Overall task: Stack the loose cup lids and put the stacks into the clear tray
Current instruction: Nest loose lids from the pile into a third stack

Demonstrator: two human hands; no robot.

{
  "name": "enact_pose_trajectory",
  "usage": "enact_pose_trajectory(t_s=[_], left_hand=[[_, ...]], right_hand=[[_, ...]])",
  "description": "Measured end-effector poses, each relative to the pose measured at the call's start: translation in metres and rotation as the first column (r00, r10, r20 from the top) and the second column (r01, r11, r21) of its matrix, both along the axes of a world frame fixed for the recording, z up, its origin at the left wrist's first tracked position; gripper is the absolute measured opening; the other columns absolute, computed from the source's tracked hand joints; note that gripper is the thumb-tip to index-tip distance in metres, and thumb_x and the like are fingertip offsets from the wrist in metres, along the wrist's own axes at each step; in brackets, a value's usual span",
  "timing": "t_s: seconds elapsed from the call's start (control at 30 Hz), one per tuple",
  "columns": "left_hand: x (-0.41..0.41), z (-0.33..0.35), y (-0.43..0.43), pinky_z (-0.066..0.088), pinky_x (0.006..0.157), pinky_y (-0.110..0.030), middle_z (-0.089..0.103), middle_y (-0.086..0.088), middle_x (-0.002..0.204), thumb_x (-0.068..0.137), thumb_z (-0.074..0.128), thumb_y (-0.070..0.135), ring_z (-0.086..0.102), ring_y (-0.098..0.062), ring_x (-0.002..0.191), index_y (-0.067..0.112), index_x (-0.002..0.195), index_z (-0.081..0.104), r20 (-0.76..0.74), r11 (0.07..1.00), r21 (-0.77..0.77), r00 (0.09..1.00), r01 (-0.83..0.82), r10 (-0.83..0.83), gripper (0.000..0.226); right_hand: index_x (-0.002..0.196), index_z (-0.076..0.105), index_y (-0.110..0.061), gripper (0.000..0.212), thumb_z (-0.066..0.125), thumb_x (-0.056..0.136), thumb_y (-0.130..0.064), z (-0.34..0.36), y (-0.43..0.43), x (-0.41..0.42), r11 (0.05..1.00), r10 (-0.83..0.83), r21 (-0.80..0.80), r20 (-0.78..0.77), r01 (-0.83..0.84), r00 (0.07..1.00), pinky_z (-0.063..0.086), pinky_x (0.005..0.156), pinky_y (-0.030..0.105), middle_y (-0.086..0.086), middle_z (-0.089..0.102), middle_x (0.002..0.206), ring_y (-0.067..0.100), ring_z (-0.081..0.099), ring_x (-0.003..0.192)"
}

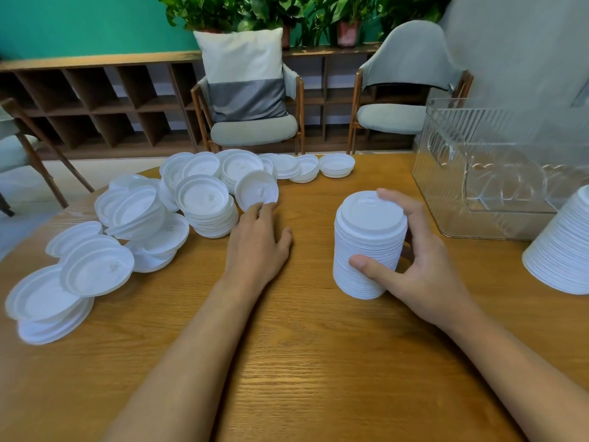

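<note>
A tall stack of white cup lids (366, 247) stands on the wooden table (302, 362), right of centre. My right hand (417, 263) grips it, thumb on the near side and fingers round the far side and top. My left hand (258, 244) reaches to a single lid (256, 189) that leans tilted against a short pile (207, 205); its fingertips touch the lid's lower edge. Several loose lids (95, 269) lie spread over the table's left and back. The clear tray (484, 173) stands at the right rear; whether it holds lids I cannot tell.
A second tall stack of lids (564, 250) stands at the right edge, in front of the tray. Two chairs, one with a cushion (245, 74), and a low wooden shelf stand behind the table. The near half of the table holds only my forearms.
</note>
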State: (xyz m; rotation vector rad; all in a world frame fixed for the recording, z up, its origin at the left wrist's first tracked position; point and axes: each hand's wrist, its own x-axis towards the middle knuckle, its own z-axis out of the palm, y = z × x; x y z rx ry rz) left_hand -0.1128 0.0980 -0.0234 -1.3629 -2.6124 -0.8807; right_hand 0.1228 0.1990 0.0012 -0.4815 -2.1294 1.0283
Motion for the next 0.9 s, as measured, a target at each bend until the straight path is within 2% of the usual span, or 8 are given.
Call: enact_pose_trajectory(t_s=[0.13, 0.23, 0.43, 0.57, 0.67, 0.73, 0.8, 0.9], left_hand=[[0.003, 0.0, 0.001, 0.044, 0.107, -0.043, 0.058, -0.007, 0.144, 0.102, 0.06, 0.038, 0.052, -0.027, 0.134, 0.014, 0.151, 0.048, -0.012, 0.999, -0.03, 0.999, -0.03, 0.03, 0.056], [0.005, 0.001, 0.0, 0.048, 0.1, -0.044, 0.061, -0.006, 0.134, 0.101, 0.062, 0.038, 0.056, -0.028, 0.126, 0.015, 0.146, 0.052, -0.055, 0.999, -0.028, 0.998, -0.038, 0.037, 0.052], [0.01, 0.006, -0.002, 0.05, 0.079, -0.036, 0.066, 0.0, 0.112, 0.097, 0.071, 0.026, 0.061, -0.021, 0.107, 0.016, 0.126, 0.065, -0.063, 0.999, 0.035, 0.998, 0.028, -0.026, 0.031], [0.015, 0.008, -0.003, 0.052, 0.076, -0.036, 0.064, 0.004, 0.106, 0.096, 0.071, 0.02, 0.063, -0.015, 0.098, 0.018, 0.118, 0.067, -0.042, 0.991, 0.077, 0.993, 0.114, -0.111, 0.023], [0.02, 0.012, -0.001, 0.051, 0.079, -0.034, 0.061, 0.009, 0.094, 0.089, 0.074, 0.016, 0.058, -0.009, 0.087, 0.02, 0.112, 0.066, 0.041, 0.958, 0.234, 0.982, 0.167, -0.182, 0.025], [0.025, 0.016, 0.0, 0.051, 0.08, -0.033, 0.06, 0.007, 0.09, 0.085, 0.076, 0.01, 0.059, -0.012, 0.086, 0.022, 0.111, 0.063, 0.1, 0.925, 0.335, 0.969, 0.18, -0.225, 0.032], [0.032, 0.023, 0.0, 0.055, 0.08, -0.03, 0.063, 0.006, 0.091, 0.085, 0.075, 0.006, 0.063, -0.014, 0.088, 0.024, 0.113, 0.059, 0.178, 0.885, 0.431, 0.945, 0.177, -0.276, 0.036], [0.04, 0.032, 0.0, 0.053, 0.075, -0.02, 0.071, 0.003, 0.099, 0.091, 0.075, 0.006, 0.066, -0.008, 0.09, 0.021, 0.116, 0.055, 0.328, 0.812, 0.574, 0.88, 0.103, -0.344, 0.035]], right_hand=[[0.146, 0.038, -0.05, 0.085, 0.08, 0.073, -0.06, 0.0, 0.001, 0.0, 1.0, 0.003, -0.006, 0.004, -0.003, 1.0, 0.049, 0.101, 0.028, -0.038, 0.047, 0.141, -0.004, 0.049, 0.133], [0.145, 0.038, -0.051, 0.084, 0.081, 0.073, -0.058, 0.0, 0.001, 0.0, 1.0, 0.003, -0.004, 0.007, -0.003, 1.0, 0.048, 0.101, 0.027, -0.039, 0.047, 0.14, -0.006, 0.049, 0.132], [0.144, 0.036, -0.053, 0.083, 0.084, 0.076, -0.058, 0.001, 0.0, 0.0, 1.0, -0.001, 0.003, 0.011, 0.001, 1.0, 0.048, 0.101, 0.026, -0.043, 0.045, 0.138, -0.01, 0.047, 0.131], [0.144, 0.035, -0.054, 0.082, 0.08, 0.076, -0.063, 0.001, -0.001, 0.0, 1.0, -0.005, 0.017, 0.01, 0.005, 1.0, 0.046, 0.1, 0.022, -0.043, 0.045, 0.139, -0.01, 0.047, 0.132], [0.142, 0.039, -0.051, 0.082, 0.077, 0.072, -0.067, 0.001, -0.002, 0.0, 1.0, -0.021, 0.022, -0.014, 0.021, 1.0, 0.047, 0.102, 0.026, -0.038, 0.047, 0.141, -0.002, 0.049, 0.135], [0.139, 0.04, -0.05, 0.079, 0.078, 0.072, -0.067, 0.001, -0.002, 0.0, 0.999, -0.036, 0.022, -0.036, 0.037, 0.999, 0.049, 0.103, 0.028, -0.035, 0.049, 0.14, 0.002, 0.051, 0.133], [0.136, 0.042, -0.049, 0.075, 0.078, 0.072, -0.065, 0.002, -0.002, 0.0, 0.999, -0.053, 0.011, -0.057, 0.054, 0.997, 0.052, 0.102, 0.031, -0.032, 0.052, 0.137, 0.003, 0.053, 0.131], [0.135, 0.046, -0.044, 0.072, 0.079, 0.073, -0.061, 0.001, -0.002, 0.0, 0.997, -0.075, 0.013, -0.088, 0.076, 0.993, 0.054, 0.102, 0.039, -0.028, 0.055, 0.137, 0.007, 0.055, 0.131]])
